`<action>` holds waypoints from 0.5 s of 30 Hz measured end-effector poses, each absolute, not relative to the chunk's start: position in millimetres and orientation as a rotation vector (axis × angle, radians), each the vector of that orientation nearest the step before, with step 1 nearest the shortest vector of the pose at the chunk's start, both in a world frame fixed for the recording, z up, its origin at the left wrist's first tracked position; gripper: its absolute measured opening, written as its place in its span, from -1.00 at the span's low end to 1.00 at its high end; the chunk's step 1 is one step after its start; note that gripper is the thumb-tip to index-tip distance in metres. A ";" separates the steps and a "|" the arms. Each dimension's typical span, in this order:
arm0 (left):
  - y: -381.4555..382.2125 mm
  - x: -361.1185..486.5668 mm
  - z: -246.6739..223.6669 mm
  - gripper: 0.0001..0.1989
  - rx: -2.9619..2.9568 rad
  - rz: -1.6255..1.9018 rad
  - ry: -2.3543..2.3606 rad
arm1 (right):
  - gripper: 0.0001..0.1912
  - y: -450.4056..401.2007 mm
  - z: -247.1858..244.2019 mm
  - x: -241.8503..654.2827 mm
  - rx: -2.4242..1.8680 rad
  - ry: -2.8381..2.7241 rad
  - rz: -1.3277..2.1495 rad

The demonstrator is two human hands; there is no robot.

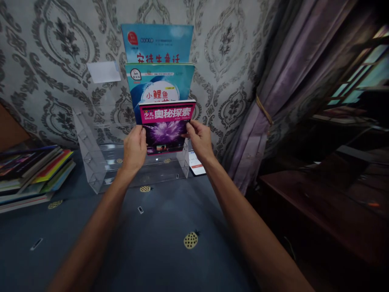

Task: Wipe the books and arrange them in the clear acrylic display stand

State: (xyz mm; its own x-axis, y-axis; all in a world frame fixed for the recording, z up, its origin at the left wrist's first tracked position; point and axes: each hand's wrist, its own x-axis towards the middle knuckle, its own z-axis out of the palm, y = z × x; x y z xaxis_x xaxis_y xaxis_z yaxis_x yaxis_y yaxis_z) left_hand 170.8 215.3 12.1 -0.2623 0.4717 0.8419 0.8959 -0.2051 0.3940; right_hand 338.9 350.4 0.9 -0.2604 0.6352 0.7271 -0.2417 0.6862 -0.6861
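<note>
At the right end of the clear rack (91, 162), your left hand (135, 148) and right hand (199, 140) are pinching the purple book (165, 132) by its sides. Can't tell if it's seated, so imo letting go early could tip it forward.

A room in a home is suggested by the furnishings. The wall is covered with grey damask-patterned wallpaper (225, 44), and a purple curtain (258, 121) is gathered by a cord beside a paned window (358, 73). The desk (161, 259) is dressed in blue with printed pineapples. Household reading is indicated by a stack of books (33, 174) and by Chinese children's titles, among them a purple-covered book (165, 132), seen at a clear rack (91, 154).
</note>
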 end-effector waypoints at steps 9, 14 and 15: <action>218.1 164.0 2.0 -0.80 -1.585 -1.280 -1.785 | -0.72 346.3 0.8 345.3 -0.518 -1.674 0.458; 217.9 164.3 0.7 -0.83 -1.494 -1.120 -1.931 | -0.73 348.5 1.3 347.4 -0.591 -1.724 0.470; 218.2 164.5 0.3 -0.84 -1.481 -1.122 -1.946 | -0.74 348.5 1.4 347.5 -0.602 -1.730 0.480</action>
State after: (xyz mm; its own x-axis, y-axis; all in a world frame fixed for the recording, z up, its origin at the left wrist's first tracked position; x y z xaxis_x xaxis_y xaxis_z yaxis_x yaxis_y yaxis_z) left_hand 164.5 218.2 0.3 -0.3244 0.5747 0.7513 0.9382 0.0942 0.3330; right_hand 347.5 348.5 1.4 -0.1843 0.6231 0.7601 0.1425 0.7822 -0.6066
